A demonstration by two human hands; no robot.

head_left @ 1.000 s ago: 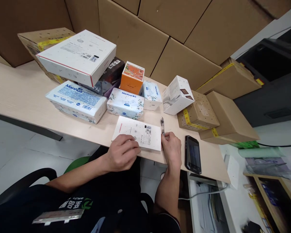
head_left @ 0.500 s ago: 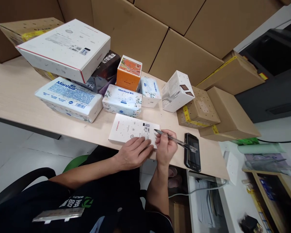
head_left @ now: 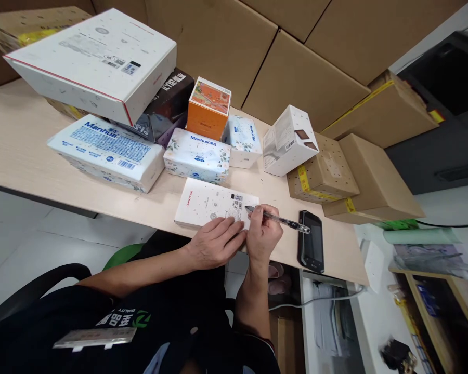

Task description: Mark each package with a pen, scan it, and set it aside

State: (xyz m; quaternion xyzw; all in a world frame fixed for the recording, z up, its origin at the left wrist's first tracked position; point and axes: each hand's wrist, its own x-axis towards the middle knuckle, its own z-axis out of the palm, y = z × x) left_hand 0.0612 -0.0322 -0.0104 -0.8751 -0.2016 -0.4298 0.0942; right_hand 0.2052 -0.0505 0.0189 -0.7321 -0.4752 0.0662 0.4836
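A flat white box (head_left: 197, 205) with red lettering and small printed labels lies at the table's front edge. My left hand (head_left: 217, 243) rests flat across its near side, fingers stretched out. In my right hand (head_left: 263, 236) is a pen (head_left: 286, 222), gripped between thumb and fingers. The pen's dark tip is over the right part of the box, close to the printed labels; whether it touches the surface I cannot tell. Just right of my right hand lies a black handheld device (head_left: 311, 241) with a dark screen.
Behind the flat box stand tissue packs (head_left: 197, 156), an orange box (head_left: 208, 119) and a large white box (head_left: 97, 62) on a stack. To the right are a white carton (head_left: 284, 143) and brown cardboard boxes (head_left: 370, 176). A large cardboard wall (head_left: 214, 47) closes off the back.
My right hand has shifted slightly left with the pen, whose tip has moved a little further over the box. The left hand stays on the box. The whole view has shifted slightly.
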